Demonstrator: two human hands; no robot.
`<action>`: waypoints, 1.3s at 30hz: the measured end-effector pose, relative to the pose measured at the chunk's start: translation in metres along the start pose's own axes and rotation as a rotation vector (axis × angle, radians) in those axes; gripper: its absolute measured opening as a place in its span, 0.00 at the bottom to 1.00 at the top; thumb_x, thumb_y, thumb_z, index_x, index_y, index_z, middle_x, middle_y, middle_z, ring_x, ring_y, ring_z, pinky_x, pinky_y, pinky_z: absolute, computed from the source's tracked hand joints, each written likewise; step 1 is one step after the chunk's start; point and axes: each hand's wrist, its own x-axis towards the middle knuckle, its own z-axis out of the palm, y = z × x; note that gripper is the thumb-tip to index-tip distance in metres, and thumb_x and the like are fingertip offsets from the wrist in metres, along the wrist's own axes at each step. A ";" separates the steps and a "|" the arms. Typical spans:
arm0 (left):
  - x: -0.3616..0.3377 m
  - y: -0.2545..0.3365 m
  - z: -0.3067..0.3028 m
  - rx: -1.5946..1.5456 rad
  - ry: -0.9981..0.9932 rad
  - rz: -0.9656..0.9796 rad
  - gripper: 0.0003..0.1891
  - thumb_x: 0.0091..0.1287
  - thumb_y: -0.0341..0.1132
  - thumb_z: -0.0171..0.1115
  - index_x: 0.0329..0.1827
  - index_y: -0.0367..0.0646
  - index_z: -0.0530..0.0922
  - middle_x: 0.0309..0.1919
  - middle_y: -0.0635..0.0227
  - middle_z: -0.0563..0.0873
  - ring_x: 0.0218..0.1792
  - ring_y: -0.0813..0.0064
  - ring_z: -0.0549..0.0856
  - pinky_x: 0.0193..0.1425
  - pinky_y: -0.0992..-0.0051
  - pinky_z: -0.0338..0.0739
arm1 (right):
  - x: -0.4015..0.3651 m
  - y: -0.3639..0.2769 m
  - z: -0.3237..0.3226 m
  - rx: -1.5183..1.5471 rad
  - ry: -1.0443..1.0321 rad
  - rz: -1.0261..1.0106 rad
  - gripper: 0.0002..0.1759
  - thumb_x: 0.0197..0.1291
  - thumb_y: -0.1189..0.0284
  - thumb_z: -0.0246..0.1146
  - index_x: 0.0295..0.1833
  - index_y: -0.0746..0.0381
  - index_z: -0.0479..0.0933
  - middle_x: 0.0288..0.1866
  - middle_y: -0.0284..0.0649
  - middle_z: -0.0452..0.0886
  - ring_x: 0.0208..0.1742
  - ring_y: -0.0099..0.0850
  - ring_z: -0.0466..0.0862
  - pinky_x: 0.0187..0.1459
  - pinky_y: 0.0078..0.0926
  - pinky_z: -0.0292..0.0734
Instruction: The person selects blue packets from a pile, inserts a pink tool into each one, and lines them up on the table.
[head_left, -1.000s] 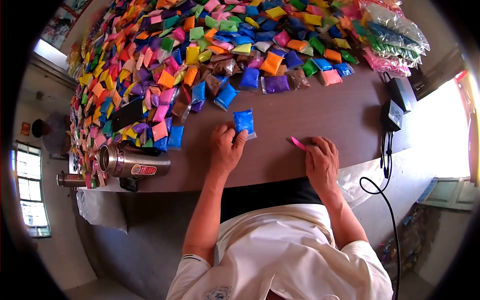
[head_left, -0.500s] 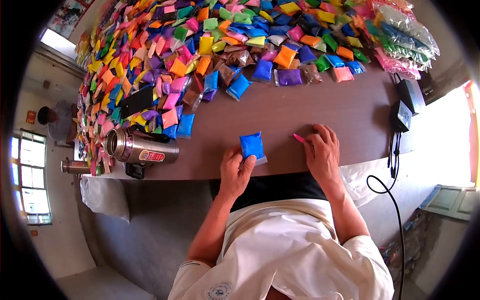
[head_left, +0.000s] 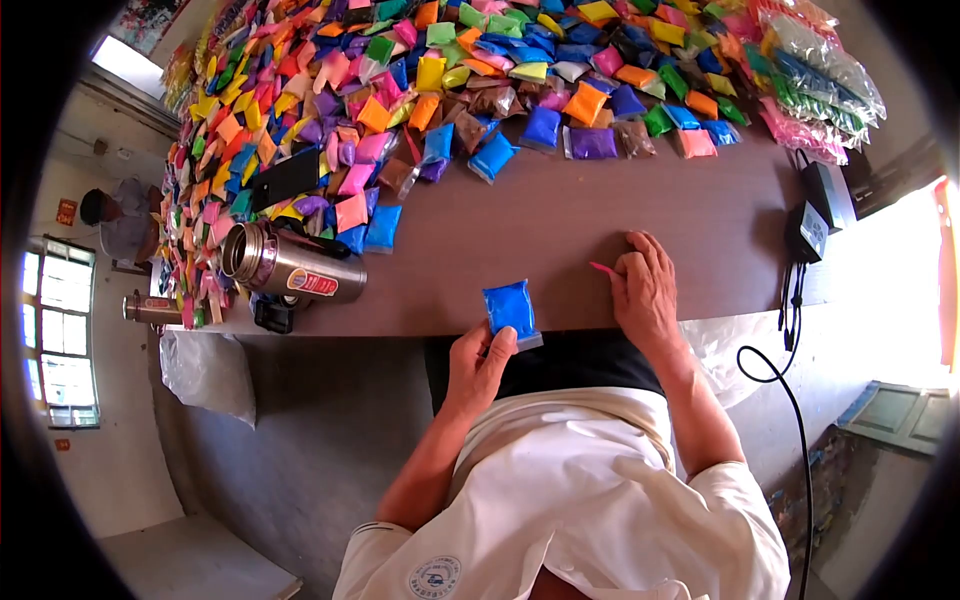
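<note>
My left hand [head_left: 478, 365] grips a small blue powder packet [head_left: 510, 310] by its lower end, holding it at the near edge of the brown table [head_left: 560, 230]. On the tabletop to the right rests my right hand [head_left: 645, 295], fingers curled around a thin pink stick [head_left: 601, 269] whose tip pokes out to the left. A large heap of coloured packets [head_left: 420, 90] covers the far half of the table, beyond both hands.
A steel flask [head_left: 285, 273] lies on its side at the table's left end, next to a black phone [head_left: 285, 180]. Black adapters [head_left: 815, 215] with a hanging cable [head_left: 790, 400] sit at the right edge. Bagged packets [head_left: 815, 70] lie far right. Another person [head_left: 115, 220] is far left.
My left hand has pulled the blue packet from mid-table toward me to the near edge. The right hand has stayed on the table with the pink stick.
</note>
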 end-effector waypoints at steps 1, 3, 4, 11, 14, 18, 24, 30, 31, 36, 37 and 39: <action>-0.002 -0.001 0.002 -0.076 -0.018 -0.033 0.23 0.74 0.52 0.57 0.34 0.38 0.79 0.26 0.69 0.81 0.28 0.81 0.78 0.35 0.77 0.71 | -0.002 0.000 -0.001 0.000 -0.003 -0.001 0.08 0.56 0.79 0.64 0.42 0.63 0.74 0.62 0.51 0.74 0.68 0.47 0.71 0.65 0.45 0.66; -0.007 -0.013 0.008 -0.193 -0.066 -0.125 0.24 0.74 0.53 0.56 0.32 0.37 0.79 0.27 0.66 0.82 0.27 0.80 0.79 0.36 0.77 0.74 | -0.006 -0.001 -0.003 0.146 -0.038 0.081 0.08 0.60 0.79 0.63 0.43 0.64 0.73 0.49 0.49 0.81 0.54 0.43 0.81 0.53 0.40 0.76; -0.009 -0.019 0.011 -0.308 -0.115 -0.215 0.25 0.74 0.54 0.56 0.31 0.37 0.79 0.28 0.64 0.82 0.26 0.78 0.80 0.36 0.77 0.76 | -0.007 -0.003 -0.005 0.145 -0.041 0.079 0.08 0.60 0.79 0.63 0.43 0.64 0.73 0.49 0.49 0.81 0.54 0.43 0.81 0.53 0.40 0.76; -0.009 -0.038 0.037 -0.271 -0.129 -0.267 0.25 0.74 0.54 0.56 0.33 0.37 0.79 0.28 0.65 0.83 0.26 0.80 0.80 0.34 0.79 0.76 | -0.017 -0.028 -0.016 0.465 -0.105 0.232 0.05 0.64 0.74 0.64 0.42 0.62 0.75 0.29 0.46 0.82 0.29 0.47 0.83 0.31 0.36 0.79; -0.003 -0.032 0.047 -0.305 -0.129 -0.255 0.26 0.74 0.55 0.57 0.31 0.37 0.79 0.26 0.70 0.81 0.26 0.84 0.77 0.32 0.81 0.71 | -0.013 -0.034 -0.020 0.386 -0.240 0.142 0.05 0.63 0.72 0.64 0.41 0.61 0.76 0.30 0.46 0.83 0.31 0.47 0.84 0.32 0.38 0.78; -0.001 -0.035 0.052 -0.303 -0.150 -0.257 0.26 0.74 0.55 0.57 0.31 0.37 0.79 0.26 0.70 0.81 0.26 0.83 0.77 0.33 0.80 0.71 | -0.008 -0.035 -0.014 0.324 -0.302 -0.018 0.06 0.62 0.71 0.64 0.37 0.61 0.75 0.29 0.45 0.82 0.32 0.46 0.83 0.32 0.42 0.77; -0.001 -0.042 0.056 -0.367 -0.186 -0.228 0.26 0.76 0.53 0.54 0.27 0.38 0.75 0.25 0.66 0.80 0.27 0.79 0.78 0.34 0.78 0.73 | 0.001 -0.043 -0.009 0.200 -0.298 -0.096 0.08 0.62 0.71 0.63 0.34 0.62 0.73 0.27 0.45 0.81 0.32 0.46 0.82 0.32 0.43 0.76; 0.000 -0.040 0.055 -0.332 -0.186 -0.206 0.27 0.77 0.53 0.53 0.24 0.40 0.72 0.21 0.66 0.78 0.24 0.79 0.75 0.31 0.77 0.71 | 0.008 -0.045 -0.002 0.102 -0.321 -0.066 0.09 0.61 0.70 0.62 0.31 0.63 0.73 0.27 0.46 0.81 0.31 0.46 0.82 0.32 0.43 0.76; 0.000 -0.039 0.056 -0.334 -0.190 -0.210 0.27 0.77 0.53 0.53 0.24 0.40 0.71 0.21 0.66 0.78 0.24 0.79 0.75 0.31 0.77 0.71 | 0.009 -0.045 -0.001 0.087 -0.332 -0.054 0.10 0.61 0.70 0.62 0.30 0.63 0.74 0.27 0.46 0.81 0.31 0.45 0.82 0.32 0.42 0.76; 0.001 -0.039 0.057 -0.350 -0.190 -0.202 0.27 0.76 0.54 0.53 0.24 0.40 0.71 0.20 0.66 0.78 0.24 0.79 0.75 0.31 0.77 0.70 | 0.013 -0.049 0.000 0.039 -0.328 -0.031 0.10 0.61 0.70 0.61 0.30 0.63 0.75 0.27 0.46 0.82 0.30 0.45 0.83 0.32 0.43 0.76; 0.002 -0.038 0.057 -0.347 -0.188 -0.195 0.28 0.76 0.54 0.53 0.23 0.40 0.71 0.20 0.66 0.78 0.24 0.78 0.76 0.31 0.76 0.71 | 0.014 -0.050 0.000 0.032 -0.331 0.002 0.09 0.61 0.70 0.61 0.30 0.63 0.75 0.27 0.46 0.82 0.31 0.46 0.83 0.32 0.43 0.77; 0.001 -0.038 0.057 -0.345 -0.183 -0.187 0.28 0.76 0.54 0.53 0.23 0.40 0.71 0.20 0.66 0.78 0.24 0.78 0.76 0.32 0.76 0.71 | 0.016 -0.045 0.009 0.023 -0.328 0.040 0.08 0.60 0.69 0.62 0.31 0.62 0.76 0.27 0.46 0.82 0.31 0.46 0.83 0.33 0.42 0.77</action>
